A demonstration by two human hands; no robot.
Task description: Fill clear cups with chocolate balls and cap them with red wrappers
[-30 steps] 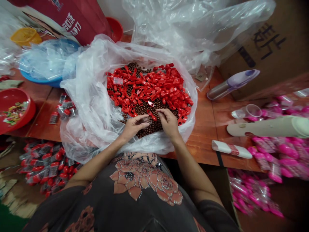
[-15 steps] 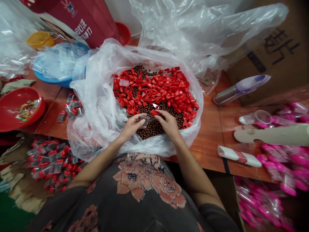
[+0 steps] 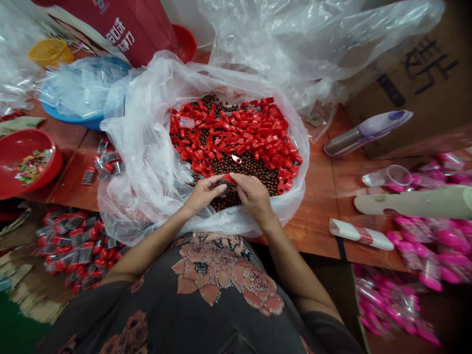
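My left hand [image 3: 207,192] is closed on a small clear container [image 3: 223,187] filled with dark brown balls. My right hand [image 3: 253,195] pinches a red plastic cap [image 3: 229,178] and holds it against the container's top, so the two touch or nearly touch. Both hands are over a large translucent plastic bag [image 3: 138,142], its mouth spread wide. Inside lie many brown balls [image 3: 254,171] with a heap of red caps [image 3: 239,130] on them. One white-looking piece [image 3: 236,159] lies just beyond my fingers.
Left are a red bowl [image 3: 55,164] of colourful bits, a blue basin [image 3: 92,122] of clear plastic and filled red-capped containers [image 3: 79,241]. Right are a purple-topped bottle [image 3: 368,132], a cardboard box [image 3: 413,113], a white roll [image 3: 361,235] and pink-capped packs [image 3: 398,305].
My right hand has moved left, bringing the red cap from apart to up against the container in my left hand. The view has shifted slightly.
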